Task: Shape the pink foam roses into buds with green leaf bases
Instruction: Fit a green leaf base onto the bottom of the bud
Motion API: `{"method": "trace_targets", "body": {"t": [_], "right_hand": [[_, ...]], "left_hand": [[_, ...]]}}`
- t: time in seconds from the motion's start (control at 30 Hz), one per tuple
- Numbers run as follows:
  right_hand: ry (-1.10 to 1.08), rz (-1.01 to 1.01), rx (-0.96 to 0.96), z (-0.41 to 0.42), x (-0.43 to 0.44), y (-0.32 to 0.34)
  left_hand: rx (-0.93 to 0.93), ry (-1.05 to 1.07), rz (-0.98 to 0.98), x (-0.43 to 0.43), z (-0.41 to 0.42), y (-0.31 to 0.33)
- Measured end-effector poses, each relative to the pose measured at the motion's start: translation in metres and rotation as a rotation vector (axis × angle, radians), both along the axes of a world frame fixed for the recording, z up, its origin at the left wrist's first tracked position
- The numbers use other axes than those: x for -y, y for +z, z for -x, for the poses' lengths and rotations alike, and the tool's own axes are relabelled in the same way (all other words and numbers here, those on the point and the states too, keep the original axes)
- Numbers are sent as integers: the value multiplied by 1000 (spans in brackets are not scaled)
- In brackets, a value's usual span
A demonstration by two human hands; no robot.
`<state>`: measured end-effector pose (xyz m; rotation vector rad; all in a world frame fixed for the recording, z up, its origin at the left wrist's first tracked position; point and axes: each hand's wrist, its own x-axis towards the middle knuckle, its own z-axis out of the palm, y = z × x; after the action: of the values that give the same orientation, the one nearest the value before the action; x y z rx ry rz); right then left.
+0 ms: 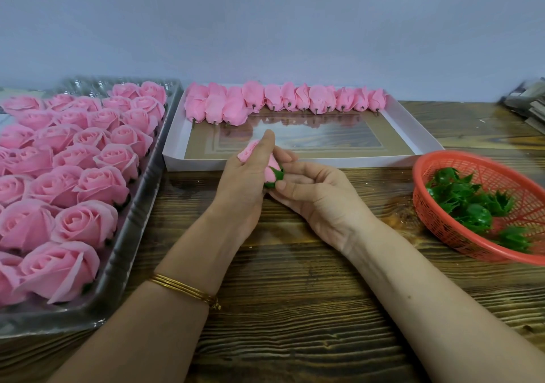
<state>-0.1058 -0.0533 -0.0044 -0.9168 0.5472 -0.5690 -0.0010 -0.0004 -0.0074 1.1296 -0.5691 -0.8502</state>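
My left hand [244,182] grips a pink foam rose bud [249,151] above the wooden table, its fingers wrapped round the petals so most of the bud is hidden. My right hand [312,188] pinches the green leaf base [277,174] at the bud's lower end. Several open pink roses [73,176] fill the clear plastic tray [141,205] on the left. A row of shaped buds [265,101] lies along the far side of the white shallow box [413,135].
An orange mesh basket [436,223] on the right holds several green leaf bases [472,202]. A stack of papers or packets [528,105] sits at the far right. A grey wall runs behind the table. Gold bangles circle my left wrist.
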Motion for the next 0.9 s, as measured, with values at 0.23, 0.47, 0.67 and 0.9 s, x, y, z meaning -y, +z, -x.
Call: {"method": "trace_targets", "body": {"t": [0.23, 0.47, 0.67, 0.9], "right_hand": [[73, -89, 33, 1, 2, 4], [53, -107, 36, 1, 3, 2], [14, -82, 5, 1, 3, 1], [-39, -30, 61, -2, 0, -1]], "left_hand": [[2, -8, -26, -2, 1, 2], [58, -11, -47, -4, 3, 2], [59, -10, -42, -2, 4, 1], [41, 0, -35, 0, 2, -1]]}}
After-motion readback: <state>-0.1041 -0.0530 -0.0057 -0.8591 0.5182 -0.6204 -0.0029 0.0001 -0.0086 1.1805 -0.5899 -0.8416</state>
